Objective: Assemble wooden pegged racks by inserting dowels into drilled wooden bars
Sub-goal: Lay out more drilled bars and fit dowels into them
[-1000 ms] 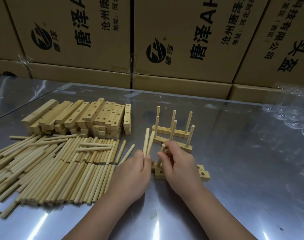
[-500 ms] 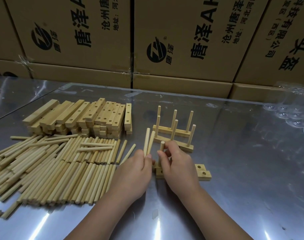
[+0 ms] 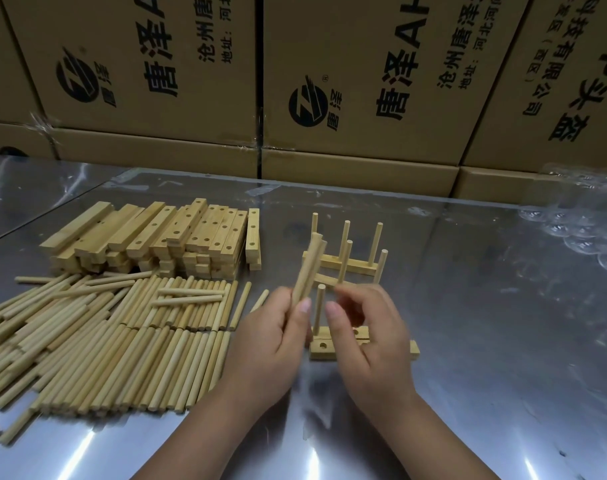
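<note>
My left hand (image 3: 274, 337) grips a few loose dowels (image 3: 307, 268) that point up and away. Right beside it, one dowel (image 3: 319, 306) stands upright in the left end hole of a drilled wooden bar (image 3: 322, 348) lying on the metal table (image 3: 502, 341). A second bar lies against the first, mostly hidden by my right hand (image 3: 371, 337). That hand hovers just right of the standing dowel with blurred, loosely curled fingers and nothing in it. Behind stands a finished rack (image 3: 350, 263) with several pegs.
A large pile of loose dowels (image 3: 104, 334) lies at the left front. Behind it sits a stack of drilled bars (image 3: 163, 237). Printed cardboard boxes (image 3: 364, 81) wall off the back. Clear bubble wrap (image 3: 579, 223) lies at the far right.
My right hand has let go of the dowel, which now stands alone in the bar. My left hand has lifted its dowels up and to the right.
</note>
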